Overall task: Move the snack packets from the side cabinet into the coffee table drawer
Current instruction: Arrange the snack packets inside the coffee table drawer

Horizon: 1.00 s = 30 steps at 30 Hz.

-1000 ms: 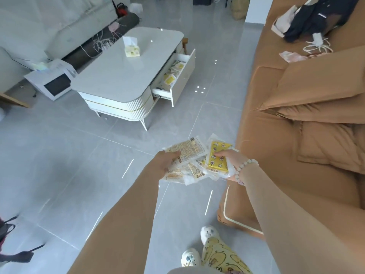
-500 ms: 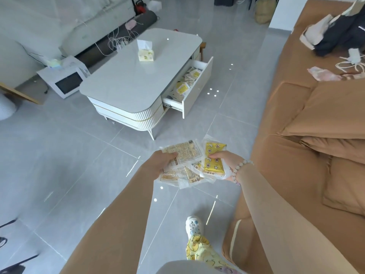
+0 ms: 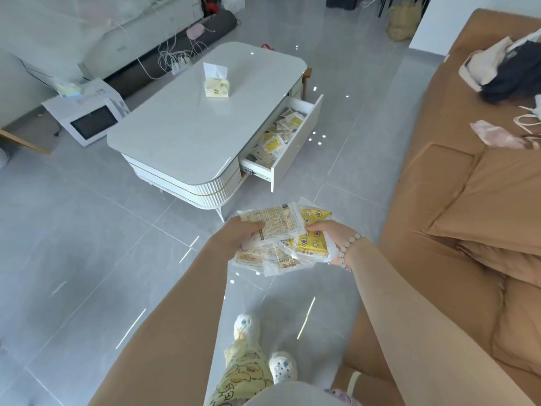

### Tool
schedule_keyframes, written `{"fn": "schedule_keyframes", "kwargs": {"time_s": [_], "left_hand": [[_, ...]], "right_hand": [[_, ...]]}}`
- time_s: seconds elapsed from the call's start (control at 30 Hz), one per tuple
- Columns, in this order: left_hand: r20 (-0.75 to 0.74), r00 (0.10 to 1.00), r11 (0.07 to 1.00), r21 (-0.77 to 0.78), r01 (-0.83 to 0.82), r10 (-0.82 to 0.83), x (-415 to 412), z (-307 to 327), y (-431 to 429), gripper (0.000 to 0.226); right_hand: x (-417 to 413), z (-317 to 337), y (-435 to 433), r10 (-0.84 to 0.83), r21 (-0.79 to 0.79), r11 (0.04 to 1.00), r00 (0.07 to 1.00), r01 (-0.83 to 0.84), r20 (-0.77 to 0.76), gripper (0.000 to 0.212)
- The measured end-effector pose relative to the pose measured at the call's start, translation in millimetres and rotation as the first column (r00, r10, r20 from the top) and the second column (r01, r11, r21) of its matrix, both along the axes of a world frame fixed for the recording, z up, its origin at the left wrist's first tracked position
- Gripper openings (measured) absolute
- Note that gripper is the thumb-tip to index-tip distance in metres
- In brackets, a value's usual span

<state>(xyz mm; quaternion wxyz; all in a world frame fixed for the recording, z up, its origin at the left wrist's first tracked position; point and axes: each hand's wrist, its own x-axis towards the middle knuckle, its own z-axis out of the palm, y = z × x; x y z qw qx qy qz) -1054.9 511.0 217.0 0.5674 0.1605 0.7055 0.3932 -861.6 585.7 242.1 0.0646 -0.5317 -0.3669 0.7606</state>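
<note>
The snack packets (image 3: pixel 281 227) were wrapped in clear, crinkled plastic film that caught the light, over printed yellow and tan faces. The desk (image 3: pixel 187 133) had a smooth, glossy white top, and its drawer (image 3: pixel 295 142) a plain smooth white front on a metal runner (image 3: pixel 254 171). Polished grey floor tiles (image 3: pixel 87 259) mirrored bright points of light. The sofa (image 3: pixel 468 230) wore matt tan cloth, softly creased.

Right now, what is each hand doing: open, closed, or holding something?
Left hand: grips the snack packets, thumb on top.
Right hand: pinches the yellow packet in the same bundle.
</note>
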Motion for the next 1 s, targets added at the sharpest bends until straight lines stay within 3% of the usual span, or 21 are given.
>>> {"fn": "schedule_keyframes", "kwargs": {"time_s": [0.33,0.53,0.77,0.9,1.0], "left_hand": [[0.052,0.998,0.998,-0.047,0.037,-0.034,-93,-9,93,0.022],[0.043,0.998,0.996,-0.068,0.048,-0.045,-146,-15,169,0.028],[0.057,0.984,0.983,-0.062,0.17,-0.167,-156,-17,254,0.037],[0.069,0.969,0.969,-0.05,0.242,-0.238,-148,-20,303,0.021],[0.08,0.966,0.967,-0.049,0.251,-0.247,-151,-25,336,0.022]], "right_hand": [[-95,-7,85,-0.091,-0.073,0.993,0.994,0.096,0.058,0.01],[-145,-10,152,-0.138,-0.098,0.985,0.988,0.144,0.062,0.008],[-146,-16,218,-0.209,-0.091,0.973,0.976,0.214,0.067,0.007],[-135,-17,259,-0.258,-0.087,0.961,0.963,0.264,0.075,0.011],[-140,-21,291,-0.246,-0.108,0.963,0.969,0.246,0.017,0.014]]}}
